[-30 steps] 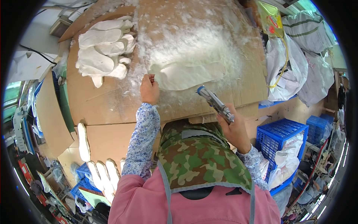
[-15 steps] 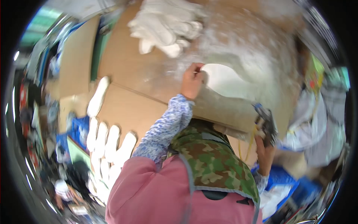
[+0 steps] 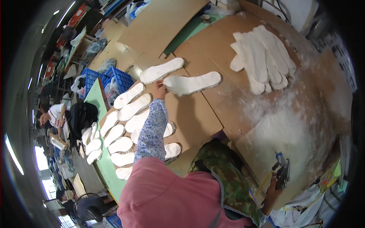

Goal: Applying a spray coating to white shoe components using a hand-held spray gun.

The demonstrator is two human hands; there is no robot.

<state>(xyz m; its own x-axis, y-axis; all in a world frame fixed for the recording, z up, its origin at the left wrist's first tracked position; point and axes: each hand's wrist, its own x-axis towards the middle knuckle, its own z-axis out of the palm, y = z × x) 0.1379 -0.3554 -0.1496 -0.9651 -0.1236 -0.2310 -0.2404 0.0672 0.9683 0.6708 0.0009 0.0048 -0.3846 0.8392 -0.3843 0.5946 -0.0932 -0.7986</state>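
My left hand reaches far out over the cardboard and holds one end of a white insole just above the sheet. Another white insole lies flat right beside it. My right hand is low at my right side, closed on a spray gun with a yellow hose. In front of that hand the brown cardboard is covered in white spray residue. A floral sleeve covers my left forearm.
Several white insoles lie in rows on cardboard to the left. A heap of white insoles sits at the far right. Blue crates stand beyond the table. A seated person is at the far left.
My view swung left. My left hand carried the white insole from the sprayed cardboard over to the rows of insoles. My right hand dropped with the spray gun to my side.
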